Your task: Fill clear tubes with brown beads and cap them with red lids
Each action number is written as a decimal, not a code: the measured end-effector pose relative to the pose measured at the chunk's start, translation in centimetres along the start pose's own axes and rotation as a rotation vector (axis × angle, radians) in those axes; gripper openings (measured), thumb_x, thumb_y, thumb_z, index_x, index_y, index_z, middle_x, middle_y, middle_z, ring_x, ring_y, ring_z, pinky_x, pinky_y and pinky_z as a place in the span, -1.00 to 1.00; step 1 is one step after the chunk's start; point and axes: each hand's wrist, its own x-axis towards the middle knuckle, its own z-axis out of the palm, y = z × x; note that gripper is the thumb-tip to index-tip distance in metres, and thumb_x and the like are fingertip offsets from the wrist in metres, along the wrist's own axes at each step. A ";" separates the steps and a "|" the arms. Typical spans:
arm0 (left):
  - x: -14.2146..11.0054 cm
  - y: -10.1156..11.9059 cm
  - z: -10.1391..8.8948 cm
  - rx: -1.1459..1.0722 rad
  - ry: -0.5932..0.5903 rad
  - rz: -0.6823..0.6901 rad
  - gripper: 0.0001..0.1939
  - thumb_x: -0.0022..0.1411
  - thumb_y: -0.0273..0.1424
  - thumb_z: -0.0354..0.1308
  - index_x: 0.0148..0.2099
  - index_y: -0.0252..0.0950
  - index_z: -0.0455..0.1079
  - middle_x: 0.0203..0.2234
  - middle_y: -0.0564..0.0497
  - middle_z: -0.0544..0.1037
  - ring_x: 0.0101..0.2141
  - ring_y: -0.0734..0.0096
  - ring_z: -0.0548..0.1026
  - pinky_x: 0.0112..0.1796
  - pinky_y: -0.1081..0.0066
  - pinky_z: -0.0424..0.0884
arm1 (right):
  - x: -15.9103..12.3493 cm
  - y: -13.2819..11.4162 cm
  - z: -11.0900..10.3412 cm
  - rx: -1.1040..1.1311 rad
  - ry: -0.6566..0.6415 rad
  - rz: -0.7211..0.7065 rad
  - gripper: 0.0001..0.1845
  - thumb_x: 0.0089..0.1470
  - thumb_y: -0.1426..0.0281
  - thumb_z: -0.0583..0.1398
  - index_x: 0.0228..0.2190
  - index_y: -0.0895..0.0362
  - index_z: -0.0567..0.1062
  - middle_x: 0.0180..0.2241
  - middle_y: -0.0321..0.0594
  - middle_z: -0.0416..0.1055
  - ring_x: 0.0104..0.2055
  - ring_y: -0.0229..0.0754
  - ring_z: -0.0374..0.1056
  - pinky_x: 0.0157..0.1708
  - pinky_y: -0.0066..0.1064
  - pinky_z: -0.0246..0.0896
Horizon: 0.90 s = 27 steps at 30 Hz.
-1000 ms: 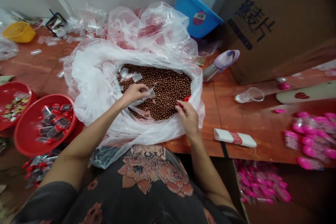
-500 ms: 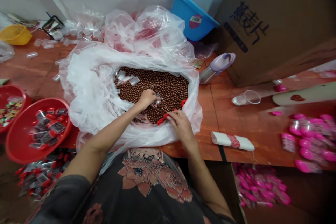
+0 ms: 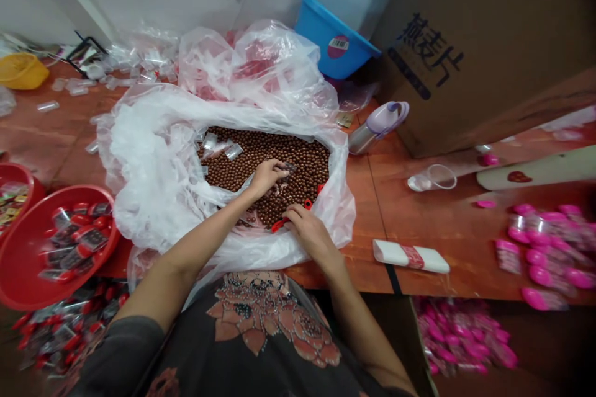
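"Pinching what, exactly, in that left hand (image 3: 267, 177)?"

"One small clear container (image 3: 289, 167), thumb and fingers nearly closed on it, over the brown balls (image 3: 307, 152), just off their centre toward two o'clock. Twelve is the wall side. The balls are far too many to count."

"And the right hand (image 3: 307, 229)?"

"At five o'clock, fingers curled. A red piece (image 3: 278, 224) shows by the fingertips, but I cannot tell whether it is gripped. I count three red pieces there, strung from three to five o'clock."

"Any other containers among the balls?"

"At least two clear ones (image 3: 233, 150), at ten o'clock. One white plastic bag (image 3: 153, 155) surrounds everything."

"Beyond the bag?"

"One blue tub (image 3: 333, 43) at one o'clock; one flask (image 3: 378, 127) and, farther out, one carton (image 3: 465, 31) toward two. One clear cup (image 3: 441, 177) at three. One white packet (image 3: 411, 256) at four, with pink-capped containers (image 3: 540, 257) past it, too overlapped to count."

"Opposite side?"

"Two red bowls (image 3: 18, 267) between eight and nine, the farther cut off by the view, and one yellow bowl (image 3: 23, 72) toward ten."
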 end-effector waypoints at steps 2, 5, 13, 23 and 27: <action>-0.1 0.1 -0.2 -0.083 -0.031 -0.015 -0.78 0.12 -0.48 0.32 -0.20 -0.37 0.37 -0.50 0.08 0.51 -0.62 0.58 0.43 -0.60 0.59 0.31 | 0.0 -0.2 0.0 0.010 -0.002 0.009 -0.76 0.23 0.51 0.11 -0.08 0.10 0.45 -0.08 -0.11 0.40 -0.07 -0.10 0.40 -0.09 -0.27 0.37; -0.7 0.5 -0.5 -0.212 -0.061 -0.056 -0.76 0.10 -0.47 0.33 -0.23 -0.35 0.32 -0.53 0.11 0.50 -0.59 0.56 0.46 -0.60 0.61 0.33 | -0.2 -0.3 0.1 -0.015 -0.012 0.031 -0.75 0.24 0.50 0.08 -0.09 0.08 0.46 -0.12 -0.13 0.37 -0.15 -0.12 0.41 -0.19 -0.31 0.38; -6.2 1.9 -2.8 -0.452 -0.132 0.037 -0.54 -0.07 -0.32 0.45 -0.15 -0.35 0.40 -0.38 0.04 0.57 -0.49 0.52 0.53 -0.46 0.52 0.46 | -0.8 0.0 0.8 0.465 0.357 0.199 -0.80 0.26 0.29 0.13 -0.11 0.03 0.46 -0.14 -0.19 0.47 -0.07 -0.12 0.42 -0.03 -0.23 0.33; -13.6 1.5 -5.2 -0.486 -0.067 0.106 -0.55 -0.02 -0.32 0.42 -0.08 -0.35 0.45 -0.15 -0.10 0.60 -0.25 0.38 0.58 -0.23 0.41 0.52 | 0.3 -3.4 -1.4 1.546 0.338 0.398 -0.60 -0.02 0.18 0.36 -0.13 -0.05 0.45 -0.29 -0.38 0.48 -0.39 -0.32 0.44 -0.44 -0.48 0.36; -14.9 0.7 -5.3 -0.450 -0.097 0.160 -0.55 0.05 -0.32 0.37 -0.02 -0.34 0.42 -0.07 -0.14 0.58 -0.17 0.34 0.57 -0.20 0.40 0.51 | 0.7 -5.0 -1.7 1.538 0.259 0.363 -0.59 -0.06 0.22 0.39 -0.15 -0.01 0.49 -0.25 -0.35 0.51 -0.39 -0.35 0.43 -0.43 -0.51 0.34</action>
